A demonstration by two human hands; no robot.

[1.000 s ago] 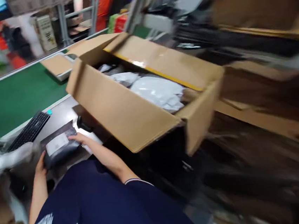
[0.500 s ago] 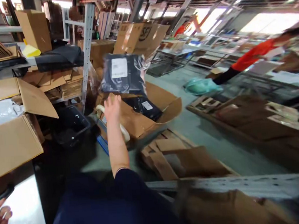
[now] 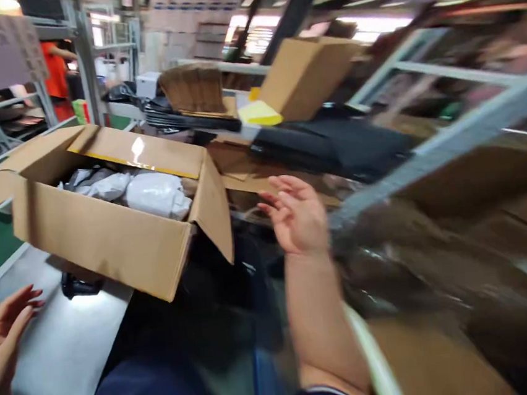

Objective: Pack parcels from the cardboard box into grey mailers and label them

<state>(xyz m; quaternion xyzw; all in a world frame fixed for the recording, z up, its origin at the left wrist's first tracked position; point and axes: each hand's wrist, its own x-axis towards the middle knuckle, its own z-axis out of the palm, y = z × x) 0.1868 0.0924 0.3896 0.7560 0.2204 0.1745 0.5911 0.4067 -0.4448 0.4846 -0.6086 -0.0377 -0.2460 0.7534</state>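
Observation:
My right hand (image 3: 298,214) is raised in front of me, its fingers loosely curled but apart, with nothing in them. To its left stands an open cardboard box (image 3: 104,237) with its flaps out. Inside the box lie white plastic-wrapped packages (image 3: 157,192) and some greyish ones. My left hand (image 3: 7,340) is at the lower left, fingers stretched out and holding nothing, over the shiny metal tabletop (image 3: 81,339). Between that hand and the box sits a small black device (image 3: 80,284), partly under the box's edge; its kind I cannot make out.
Behind the box a shelf holds black plastic bags (image 3: 324,145), a tall carton (image 3: 310,75) and a yellow paper (image 3: 260,113). A grey metal upright (image 3: 449,142) slants across the right. A person in orange (image 3: 54,71) stands far left.
The view has swung left towards the box. My right hand has come away from the bagged dark package, which is out of view now. My left hand shows more fully.

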